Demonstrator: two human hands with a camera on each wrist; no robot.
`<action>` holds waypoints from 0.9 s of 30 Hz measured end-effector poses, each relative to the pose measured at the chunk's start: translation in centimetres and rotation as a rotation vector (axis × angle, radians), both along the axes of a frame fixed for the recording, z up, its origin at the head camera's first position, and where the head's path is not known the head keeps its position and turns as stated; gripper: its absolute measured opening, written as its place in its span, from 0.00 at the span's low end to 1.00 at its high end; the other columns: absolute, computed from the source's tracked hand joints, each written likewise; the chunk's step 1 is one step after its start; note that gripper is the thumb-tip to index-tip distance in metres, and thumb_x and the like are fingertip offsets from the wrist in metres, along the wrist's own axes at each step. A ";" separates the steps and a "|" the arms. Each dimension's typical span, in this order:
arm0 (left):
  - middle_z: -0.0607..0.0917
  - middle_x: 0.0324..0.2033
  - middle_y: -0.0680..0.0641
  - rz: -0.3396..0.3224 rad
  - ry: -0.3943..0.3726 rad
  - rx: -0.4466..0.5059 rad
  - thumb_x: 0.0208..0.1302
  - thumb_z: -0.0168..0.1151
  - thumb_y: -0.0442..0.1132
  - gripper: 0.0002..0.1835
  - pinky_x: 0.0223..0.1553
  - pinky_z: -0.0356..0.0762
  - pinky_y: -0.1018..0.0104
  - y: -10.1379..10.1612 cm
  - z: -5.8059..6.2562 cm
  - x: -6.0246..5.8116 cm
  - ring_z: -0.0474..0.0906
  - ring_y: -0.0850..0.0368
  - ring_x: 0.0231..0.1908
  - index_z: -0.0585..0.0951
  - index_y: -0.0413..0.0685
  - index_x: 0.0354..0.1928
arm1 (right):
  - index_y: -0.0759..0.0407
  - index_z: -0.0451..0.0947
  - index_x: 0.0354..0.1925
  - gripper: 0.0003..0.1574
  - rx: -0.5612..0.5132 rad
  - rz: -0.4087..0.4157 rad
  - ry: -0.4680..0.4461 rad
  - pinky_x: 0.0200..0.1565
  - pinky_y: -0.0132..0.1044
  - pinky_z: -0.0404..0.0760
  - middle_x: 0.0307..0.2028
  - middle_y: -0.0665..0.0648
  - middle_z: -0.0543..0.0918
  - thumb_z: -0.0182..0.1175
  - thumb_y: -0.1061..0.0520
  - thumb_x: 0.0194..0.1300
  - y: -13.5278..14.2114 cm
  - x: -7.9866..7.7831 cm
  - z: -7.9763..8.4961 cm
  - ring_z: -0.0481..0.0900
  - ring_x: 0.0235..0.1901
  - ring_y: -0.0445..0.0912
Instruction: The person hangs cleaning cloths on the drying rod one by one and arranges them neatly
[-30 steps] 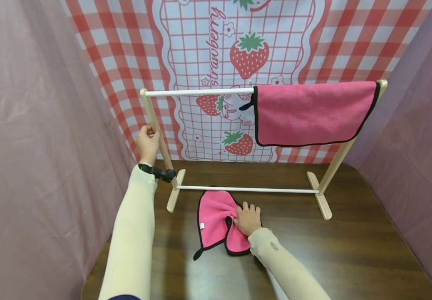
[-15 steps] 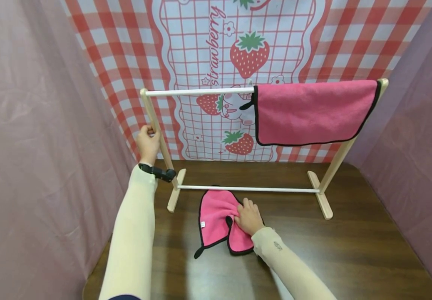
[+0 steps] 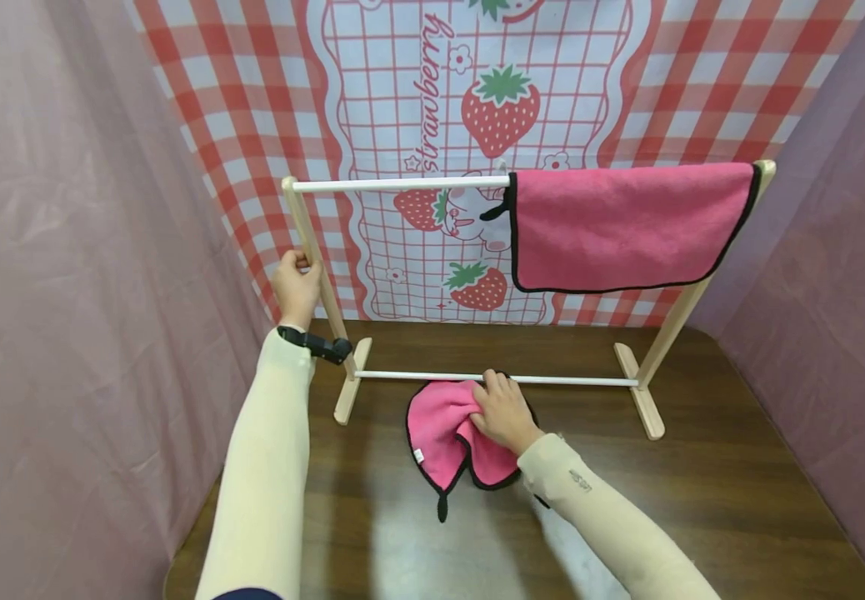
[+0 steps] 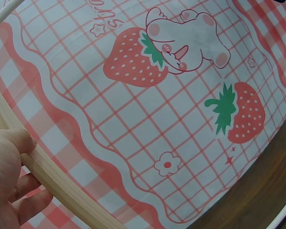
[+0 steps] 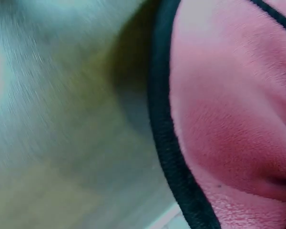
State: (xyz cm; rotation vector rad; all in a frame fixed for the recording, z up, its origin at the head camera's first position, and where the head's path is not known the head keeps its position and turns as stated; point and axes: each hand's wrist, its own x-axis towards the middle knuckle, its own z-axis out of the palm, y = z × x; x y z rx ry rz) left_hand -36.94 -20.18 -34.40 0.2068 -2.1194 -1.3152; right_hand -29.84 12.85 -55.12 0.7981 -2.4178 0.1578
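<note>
A pink towel point(image 3: 440, 421) with black edging, a small white tag and a black loop is bunched up in my right hand point(image 3: 506, 410), which grips it near its middle. This hand is by the lower white rod point(image 3: 575, 381) of a wooden rack. Pink cloth point(image 5: 229, 100) and its black edge fill much of the right wrist view, where the fingers are mostly hidden. My left hand point(image 3: 297, 287) holds the rack's left post point(image 3: 332, 308); in the left wrist view, thumb and fingers are around the wood point(image 4: 52, 179).
A second pink towel point(image 3: 627, 229) hangs over the right half of the upper white rod point(image 3: 395, 184). The rack's feet point(image 3: 642, 396) stand on a brown table point(image 3: 747, 475). A checked strawberry cloth point(image 3: 252, 100) is behind, and pinkish curtains point(image 3: 65, 292) close off both sides.
My right hand has moved forward to the lower rod, drawing the gripped towel with it. The towel's near edge has pulled in and its loop has swung. My left hand stays on the post.
</note>
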 end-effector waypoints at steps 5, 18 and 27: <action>0.84 0.42 0.35 0.000 -0.009 -0.007 0.66 0.60 0.32 0.11 0.36 0.77 0.65 -0.2 0.0 0.0 0.80 0.47 0.38 0.80 0.30 0.46 | 0.62 0.72 0.36 0.21 0.017 0.022 0.032 0.39 0.53 0.73 0.41 0.64 0.69 0.64 0.49 0.51 0.0 -0.2 2.3 0.70 0.38 0.60; 0.83 0.43 0.33 -0.039 -0.002 0.018 0.67 0.59 0.31 0.11 0.39 0.80 0.59 0.0 0.2 0.1 0.81 0.42 0.40 0.79 0.28 0.47 | 0.63 0.75 0.44 0.21 -0.040 0.098 0.109 0.43 0.55 0.72 0.44 0.67 0.69 0.57 0.51 0.56 -0.6 -0.3 7.3 0.69 0.40 0.61; 0.84 0.42 0.34 -0.006 -0.003 0.009 0.67 0.59 0.31 0.10 0.41 0.81 0.56 0.1 0.1 0.2 0.82 0.43 0.41 0.80 0.29 0.46 | 0.65 0.71 0.41 0.18 -0.073 0.143 0.174 0.38 0.55 0.70 0.43 0.67 0.66 0.55 0.53 0.57 -1.3 -0.4 12.3 0.67 0.38 0.61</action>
